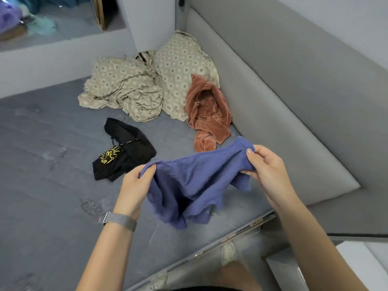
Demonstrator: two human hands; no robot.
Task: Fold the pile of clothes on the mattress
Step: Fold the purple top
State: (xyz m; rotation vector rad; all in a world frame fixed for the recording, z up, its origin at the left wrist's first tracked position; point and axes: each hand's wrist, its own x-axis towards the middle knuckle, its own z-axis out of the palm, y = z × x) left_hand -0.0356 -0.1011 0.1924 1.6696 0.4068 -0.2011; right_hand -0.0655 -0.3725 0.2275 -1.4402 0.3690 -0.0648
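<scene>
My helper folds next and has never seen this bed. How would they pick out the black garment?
On the grey mattress, look left of the blue garment held in both hands. The black garment lies crumpled alone there, the only dark piece, with a yellow print.

Both your forearms reach forward from the bottom of the view, bare to the elbow, and angle in toward each other. Your left hand is raised with its back to the camera, fingers curled over and pinching a fold of the blue garment at its upper left edge. A mesh watch band circles that wrist. Your right hand sits higher and further forward, thumb on top and fingers beneath, gripping the garment's opposite edge.
</scene>
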